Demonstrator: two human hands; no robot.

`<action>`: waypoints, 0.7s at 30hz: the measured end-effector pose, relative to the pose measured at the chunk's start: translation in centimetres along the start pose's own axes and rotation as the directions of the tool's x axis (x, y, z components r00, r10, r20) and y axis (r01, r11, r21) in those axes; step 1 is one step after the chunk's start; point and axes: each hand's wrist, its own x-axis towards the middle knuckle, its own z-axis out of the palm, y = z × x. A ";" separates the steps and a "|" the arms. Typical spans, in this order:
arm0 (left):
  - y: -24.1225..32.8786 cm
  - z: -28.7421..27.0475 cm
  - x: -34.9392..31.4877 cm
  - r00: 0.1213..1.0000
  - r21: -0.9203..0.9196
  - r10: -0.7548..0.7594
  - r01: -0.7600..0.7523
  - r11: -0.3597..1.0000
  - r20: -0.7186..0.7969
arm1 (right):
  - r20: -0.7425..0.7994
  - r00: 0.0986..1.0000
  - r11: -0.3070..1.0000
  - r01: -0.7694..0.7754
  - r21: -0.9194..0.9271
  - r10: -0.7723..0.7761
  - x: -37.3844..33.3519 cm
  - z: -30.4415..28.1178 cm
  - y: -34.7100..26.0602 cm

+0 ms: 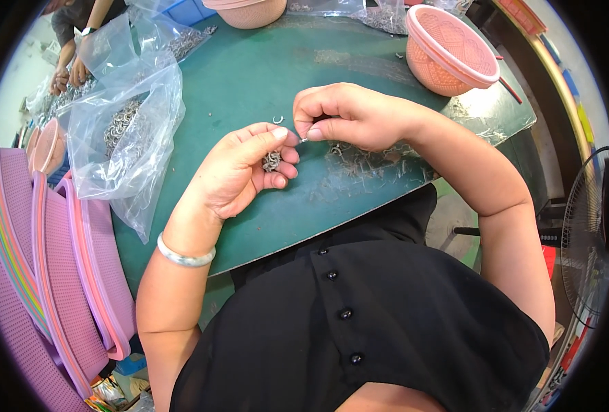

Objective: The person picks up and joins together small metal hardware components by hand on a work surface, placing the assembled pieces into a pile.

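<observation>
My left hand (249,161), with a pale bangle (185,254) on its wrist, is curled around a small cluster of curved grey metal pieces (271,161). Its thumb and forefinger tips are pressed together. Close beside them, my right hand (349,117) pinches a tiny silvery metal piece (303,140) between thumb and forefinger; its exact kind is too small to tell. One C-shaped metal piece (277,120) lies on the green table (249,75) beyond my left fingertips. More small metal pieces (345,147) lie below my right hand, partly covered by it.
Clear plastic bags (155,113) of metal pieces lie at the left. A pink basket (452,51) stands at the far right, another pink basket (249,12) at the back. Stacked purple baskets (64,275) crowd the left edge. Another person's hands (67,74) work at the far left. A fan (586,233) stands right.
</observation>
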 end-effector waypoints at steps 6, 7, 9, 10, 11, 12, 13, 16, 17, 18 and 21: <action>-0.2 0.5 -0.1 0.999 0.065 -0.010 0.007 0.998 0.046 | -0.086 0.995 0.998 -0.053 0.017 0.054 0.2 0.5 -1.2; -0.2 0.3 0.0 0.999 0.066 -0.014 0.011 0.998 0.050 | -0.090 0.994 0.998 -0.057 0.018 0.058 0.1 0.4 -1.3; -0.3 -0.1 0.1 0.999 0.022 0.014 -0.015 1.000 0.046 | -0.185 0.979 0.996 -0.089 0.001 0.088 -0.4 0.1 -1.5; -0.2 -0.1 0.0 0.999 0.022 0.013 -0.014 1.000 0.049 | -0.214 0.976 0.996 -0.052 -0.070 0.036 -0.7 -0.1 -1.2; -0.2 -0.1 0.0 0.999 -0.014 0.033 -0.033 0.999 0.040 | -0.174 0.984 0.991 -0.050 -0.127 0.027 -1.1 -0.5 -1.1; -0.1 -0.1 0.1 0.998 -0.052 0.052 -0.051 0.997 0.029 | -0.132 0.991 0.982 -0.046 -0.182 0.022 -1.5 -0.9 -0.9; 0.0 0.2 0.0 0.998 -0.053 0.056 -0.057 0.997 -0.006 | -0.133 0.991 0.982 -0.048 -0.183 0.024 -2.0 -1.0 -0.8; -0.1 0.3 0.1 0.996 -0.078 0.081 -0.083 0.993 -0.035 | 0.021 1.000 0.938 0.027 -0.346 -0.021 -2.8 -1.0 -0.5; -0.1 0.3 0.1 0.996 -0.079 0.080 -0.083 0.993 -0.036 | 0.028 1.000 0.938 0.022 -0.346 -0.013 -2.9 -0.8 -0.4; -0.1 0.2 0.2 0.996 -0.091 0.083 -0.086 0.992 -0.043 | 0.034 0.999 0.938 0.016 -0.347 -0.005 -3.0 -0.5 -0.3; -0.1 -0.2 0.1 0.994 -0.113 0.093 -0.099 0.989 -0.058 | 0.016 1.000 0.936 -0.003 -0.351 0.009 -3.0 -0.1 0.0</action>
